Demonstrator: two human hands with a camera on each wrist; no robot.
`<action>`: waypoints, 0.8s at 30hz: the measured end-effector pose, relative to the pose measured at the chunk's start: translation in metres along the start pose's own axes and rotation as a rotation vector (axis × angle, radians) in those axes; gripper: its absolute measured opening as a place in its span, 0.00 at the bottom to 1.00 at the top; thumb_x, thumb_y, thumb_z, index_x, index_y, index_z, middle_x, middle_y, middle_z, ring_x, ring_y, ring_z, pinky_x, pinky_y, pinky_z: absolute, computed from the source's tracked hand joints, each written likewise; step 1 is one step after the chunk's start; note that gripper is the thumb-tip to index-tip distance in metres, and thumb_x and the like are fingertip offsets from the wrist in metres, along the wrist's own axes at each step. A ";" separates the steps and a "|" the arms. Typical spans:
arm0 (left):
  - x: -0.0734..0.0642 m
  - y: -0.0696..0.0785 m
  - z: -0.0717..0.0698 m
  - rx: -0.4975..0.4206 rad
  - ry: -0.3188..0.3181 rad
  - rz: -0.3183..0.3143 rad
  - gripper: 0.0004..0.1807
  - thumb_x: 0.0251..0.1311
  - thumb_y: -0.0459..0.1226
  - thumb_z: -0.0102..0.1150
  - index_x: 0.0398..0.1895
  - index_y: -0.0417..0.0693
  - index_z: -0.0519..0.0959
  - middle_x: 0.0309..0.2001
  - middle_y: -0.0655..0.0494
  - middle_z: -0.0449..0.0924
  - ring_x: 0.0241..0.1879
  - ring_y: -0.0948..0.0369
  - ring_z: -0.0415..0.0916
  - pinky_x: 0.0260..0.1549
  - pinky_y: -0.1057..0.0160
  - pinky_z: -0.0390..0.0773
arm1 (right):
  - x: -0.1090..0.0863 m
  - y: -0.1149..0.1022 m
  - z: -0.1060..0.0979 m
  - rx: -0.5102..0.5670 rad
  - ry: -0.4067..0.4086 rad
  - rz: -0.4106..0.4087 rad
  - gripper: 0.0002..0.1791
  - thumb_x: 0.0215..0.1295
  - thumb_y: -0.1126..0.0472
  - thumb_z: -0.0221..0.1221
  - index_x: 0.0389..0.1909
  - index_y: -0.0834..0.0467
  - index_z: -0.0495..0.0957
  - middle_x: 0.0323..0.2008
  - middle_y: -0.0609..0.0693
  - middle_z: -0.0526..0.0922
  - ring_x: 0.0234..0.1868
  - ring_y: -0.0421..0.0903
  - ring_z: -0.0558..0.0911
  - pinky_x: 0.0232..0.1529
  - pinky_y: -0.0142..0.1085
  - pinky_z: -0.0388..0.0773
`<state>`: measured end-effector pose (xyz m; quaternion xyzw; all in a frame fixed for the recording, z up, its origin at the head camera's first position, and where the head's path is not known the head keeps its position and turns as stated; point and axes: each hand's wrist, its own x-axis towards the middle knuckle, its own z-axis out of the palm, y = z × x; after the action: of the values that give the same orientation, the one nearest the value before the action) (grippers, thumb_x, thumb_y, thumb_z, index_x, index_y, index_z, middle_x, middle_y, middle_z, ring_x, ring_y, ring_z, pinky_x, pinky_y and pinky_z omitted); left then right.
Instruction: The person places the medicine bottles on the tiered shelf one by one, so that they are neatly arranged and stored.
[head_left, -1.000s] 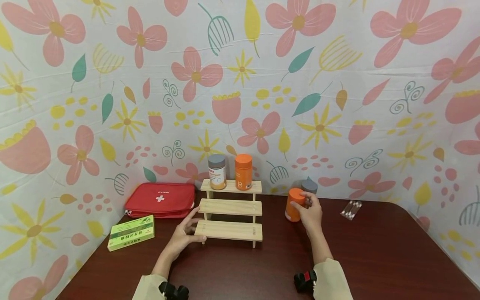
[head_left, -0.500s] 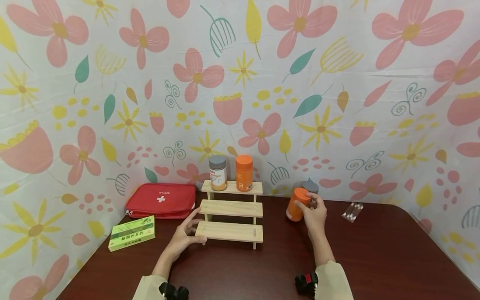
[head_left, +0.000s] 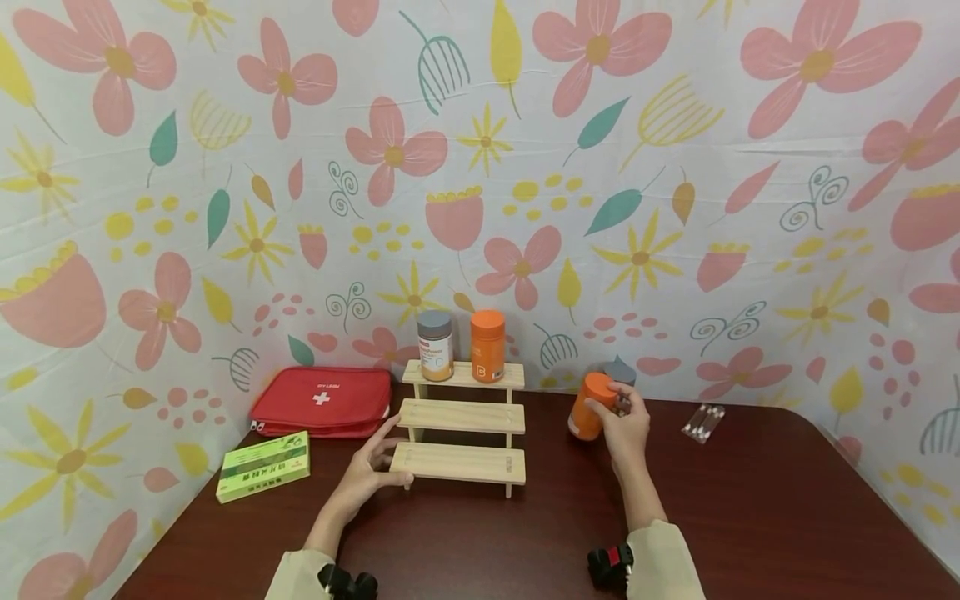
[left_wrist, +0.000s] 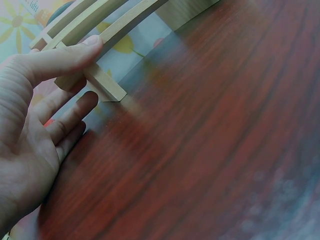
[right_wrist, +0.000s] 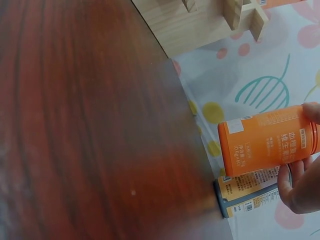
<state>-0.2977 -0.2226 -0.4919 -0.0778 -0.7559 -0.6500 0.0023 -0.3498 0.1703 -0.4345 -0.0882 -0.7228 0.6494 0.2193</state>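
Observation:
A three-tier light wooden step shelf [head_left: 459,460] stands on the dark table. At its lower left end my left hand [head_left: 362,482] grips the bottom tier; in the left wrist view the thumb [left_wrist: 75,55] lies over the board with fingers below. An orange bottle [head_left: 585,415] leans right, its lid held between the thumb and fingers of my right hand [head_left: 627,427]. Whether its base touches the table, I cannot tell. Behind it a grey-capped bottle [right_wrist: 250,192] is partly hidden. On the top tier stand another grey-capped bottle [head_left: 435,350] and a second orange bottle [head_left: 487,350].
Left of the shelf lies a red first-aid pouch [head_left: 322,404], with a green box [head_left: 264,467] in front of it. A small clear pack of cotton swabs [head_left: 703,422] lies at the right. Flowered cloth [head_left: 480,183] hangs behind the table.
The orange bottle in my right hand has tilted to the right, and moved slightly right and then back left. My left hand stays on the shelf.

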 end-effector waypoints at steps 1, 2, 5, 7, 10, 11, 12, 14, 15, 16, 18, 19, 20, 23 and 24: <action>0.000 0.000 0.000 0.000 0.001 -0.001 0.52 0.47 0.32 0.74 0.75 0.61 0.57 0.62 0.37 0.72 0.43 0.55 0.77 0.40 0.61 0.79 | 0.000 0.000 0.000 0.004 0.003 -0.001 0.25 0.60 0.61 0.67 0.56 0.58 0.71 0.56 0.50 0.70 0.50 0.40 0.69 0.39 0.20 0.69; 0.000 0.000 0.000 0.001 0.002 -0.002 0.52 0.47 0.32 0.74 0.75 0.61 0.57 0.62 0.37 0.72 0.43 0.56 0.77 0.40 0.61 0.79 | 0.000 -0.001 0.000 0.007 0.004 -0.007 0.25 0.60 0.61 0.67 0.56 0.59 0.71 0.54 0.49 0.71 0.48 0.39 0.69 0.37 0.19 0.70; 0.000 0.001 0.000 0.003 -0.005 0.002 0.52 0.47 0.32 0.73 0.75 0.59 0.56 0.62 0.36 0.71 0.42 0.57 0.77 0.40 0.62 0.79 | -0.001 -0.004 -0.001 0.032 0.000 -0.005 0.24 0.60 0.61 0.67 0.56 0.58 0.71 0.50 0.44 0.70 0.45 0.37 0.70 0.35 0.19 0.72; 0.000 0.002 0.000 -0.002 -0.010 0.007 0.52 0.48 0.31 0.73 0.75 0.57 0.56 0.62 0.35 0.71 0.42 0.57 0.77 0.39 0.62 0.79 | -0.001 -0.005 -0.001 0.047 -0.009 -0.004 0.24 0.60 0.61 0.67 0.55 0.57 0.71 0.48 0.42 0.70 0.43 0.37 0.71 0.35 0.21 0.73; -0.001 0.003 -0.001 -0.012 -0.022 0.014 0.52 0.48 0.31 0.73 0.76 0.57 0.55 0.63 0.33 0.69 0.42 0.57 0.78 0.39 0.62 0.79 | -0.001 -0.009 -0.001 0.069 -0.020 -0.008 0.24 0.60 0.60 0.67 0.55 0.56 0.71 0.46 0.42 0.70 0.40 0.36 0.72 0.33 0.24 0.74; -0.001 0.003 -0.001 -0.016 -0.024 0.015 0.52 0.48 0.30 0.73 0.76 0.57 0.55 0.63 0.33 0.69 0.42 0.56 0.78 0.38 0.62 0.79 | -0.001 -0.011 -0.001 0.077 -0.023 -0.009 0.24 0.60 0.60 0.67 0.55 0.56 0.71 0.46 0.42 0.71 0.39 0.36 0.73 0.33 0.24 0.75; -0.001 0.003 -0.001 -0.019 -0.027 0.016 0.52 0.48 0.30 0.73 0.76 0.57 0.55 0.63 0.33 0.69 0.42 0.56 0.78 0.38 0.62 0.80 | -0.001 -0.012 -0.001 0.081 -0.028 -0.011 0.24 0.60 0.60 0.67 0.55 0.56 0.71 0.45 0.42 0.71 0.38 0.35 0.73 0.32 0.25 0.75; -0.001 0.004 -0.001 -0.023 -0.031 0.018 0.52 0.48 0.30 0.72 0.76 0.57 0.55 0.63 0.32 0.69 0.42 0.56 0.78 0.38 0.62 0.80 | -0.002 -0.015 -0.001 0.094 -0.030 -0.014 0.24 0.60 0.59 0.67 0.55 0.56 0.71 0.44 0.43 0.71 0.37 0.35 0.74 0.32 0.25 0.76; -0.001 0.004 -0.001 -0.025 -0.033 0.019 0.52 0.48 0.29 0.72 0.76 0.57 0.55 0.64 0.32 0.68 0.42 0.56 0.78 0.38 0.62 0.80 | -0.003 -0.016 -0.001 0.102 -0.032 -0.012 0.24 0.60 0.59 0.67 0.55 0.56 0.71 0.43 0.44 0.71 0.38 0.35 0.74 0.32 0.24 0.77; -0.001 0.004 -0.001 -0.026 -0.033 0.020 0.52 0.48 0.29 0.72 0.76 0.57 0.55 0.64 0.32 0.68 0.42 0.55 0.78 0.38 0.62 0.80 | -0.003 -0.018 -0.001 0.104 -0.034 -0.015 0.24 0.60 0.59 0.67 0.55 0.56 0.71 0.43 0.44 0.71 0.38 0.35 0.73 0.32 0.24 0.77; -0.001 0.004 -0.001 -0.025 -0.032 0.020 0.52 0.48 0.29 0.72 0.76 0.57 0.55 0.64 0.32 0.68 0.42 0.55 0.78 0.38 0.62 0.80 | -0.004 -0.021 -0.001 0.105 -0.035 -0.017 0.25 0.60 0.59 0.68 0.56 0.56 0.71 0.43 0.44 0.70 0.40 0.37 0.73 0.33 0.24 0.77; -0.001 0.004 -0.001 -0.024 -0.032 0.021 0.52 0.48 0.29 0.72 0.76 0.57 0.55 0.64 0.32 0.69 0.42 0.56 0.78 0.38 0.62 0.79 | -0.004 -0.022 -0.001 0.106 -0.033 -0.019 0.25 0.59 0.58 0.68 0.56 0.56 0.71 0.43 0.44 0.70 0.41 0.37 0.73 0.34 0.24 0.77; -0.001 0.004 -0.001 -0.021 -0.031 0.021 0.52 0.48 0.30 0.72 0.76 0.56 0.55 0.64 0.32 0.69 0.42 0.56 0.78 0.38 0.62 0.79 | -0.004 -0.024 -0.001 0.109 -0.034 -0.022 0.25 0.59 0.59 0.68 0.56 0.56 0.71 0.43 0.43 0.70 0.42 0.38 0.72 0.34 0.24 0.77; -0.001 0.003 0.000 -0.012 -0.026 0.018 0.52 0.48 0.31 0.73 0.76 0.56 0.55 0.63 0.33 0.69 0.42 0.56 0.78 0.39 0.62 0.79 | -0.006 -0.028 -0.001 0.111 -0.027 -0.024 0.25 0.59 0.58 0.68 0.55 0.56 0.71 0.44 0.42 0.70 0.43 0.39 0.72 0.35 0.24 0.76; -0.001 0.003 0.000 -0.010 -0.024 0.015 0.52 0.48 0.31 0.73 0.76 0.57 0.55 0.63 0.33 0.69 0.42 0.57 0.77 0.39 0.62 0.79 | -0.006 -0.030 -0.002 0.113 -0.026 -0.024 0.25 0.59 0.58 0.68 0.55 0.56 0.71 0.44 0.42 0.70 0.43 0.40 0.72 0.35 0.25 0.76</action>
<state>-0.2965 -0.2225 -0.4893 -0.0915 -0.7520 -0.6528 -0.0023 -0.3388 0.1649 -0.4067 -0.0583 -0.6887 0.6877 0.2223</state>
